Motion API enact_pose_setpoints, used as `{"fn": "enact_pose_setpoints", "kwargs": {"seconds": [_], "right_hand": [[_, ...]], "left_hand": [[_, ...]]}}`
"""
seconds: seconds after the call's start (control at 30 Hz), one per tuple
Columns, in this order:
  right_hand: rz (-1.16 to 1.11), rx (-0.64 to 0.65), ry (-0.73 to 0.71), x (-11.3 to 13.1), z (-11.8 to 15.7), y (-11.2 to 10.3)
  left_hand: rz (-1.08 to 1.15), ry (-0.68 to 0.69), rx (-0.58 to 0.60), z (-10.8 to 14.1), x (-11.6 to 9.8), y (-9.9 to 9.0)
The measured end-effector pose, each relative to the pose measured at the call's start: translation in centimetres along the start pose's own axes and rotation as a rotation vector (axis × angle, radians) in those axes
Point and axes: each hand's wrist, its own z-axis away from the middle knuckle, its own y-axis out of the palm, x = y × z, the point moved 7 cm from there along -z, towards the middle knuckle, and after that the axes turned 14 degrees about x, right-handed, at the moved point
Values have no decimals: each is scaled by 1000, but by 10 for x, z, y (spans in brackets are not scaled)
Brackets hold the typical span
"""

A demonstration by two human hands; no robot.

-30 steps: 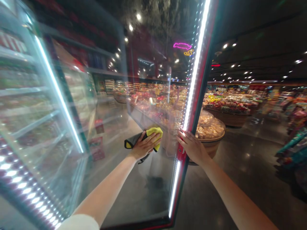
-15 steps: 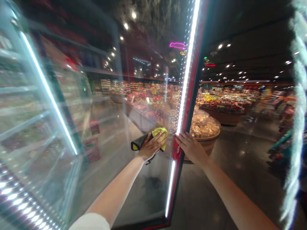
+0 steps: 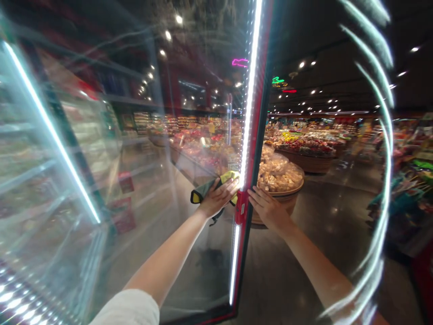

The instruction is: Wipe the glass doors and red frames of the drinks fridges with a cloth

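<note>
Left hand: mostly flat, fingers nearly straight, pressing the cloth on the glass door.
Right hand: loosely open, fingertips at the door's dark edge.
Cloth: yellow and gray, middle of the frame, by the bright light strip.
Could go wrong: the cloth might snag on the red piece if pushed sideways; the door might swing if the right hand slips.
Changed: the cloth has reached the strip; before, there was a gap. The door edge sits farther left.

head-worn view, forward and down over both hands
</note>
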Motion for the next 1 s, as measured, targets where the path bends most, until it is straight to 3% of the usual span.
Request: {"fn": "enact_pose_setpoints", "kwargs": {"seconds": [0.17,0.37,0.47,0.53,0.63,0.7,0.77,0.87,1.0], "right_hand": [[-29,-14,38,-2,-3,-5],[-42,-28,42,2,2,-2],[-57,-28,54,0,7,-4],[-69,-51,88,-5,11,-10],[-66,-116,146,-16,19,-26],[-60,-149,179,-24,25,-37],[-62,-159,219,-33,32,-45],[-79,-153,281,-44,43,-51],[-110,-175,315,-51,50,-54]], "left_hand": [[74,-220,-16,-33,28,-18],[104,-20,-74,-2,10,-20],[171,42,-74,-6,16,-24],[199,41,-78,-31,25,-34],[242,43,-107,-87,36,-56],[246,69,-104,-121,36,-67],[238,76,-94,-140,29,-70],[222,17,-101,-130,13,-59],[144,96,-141,-81,-23,-37]]}}
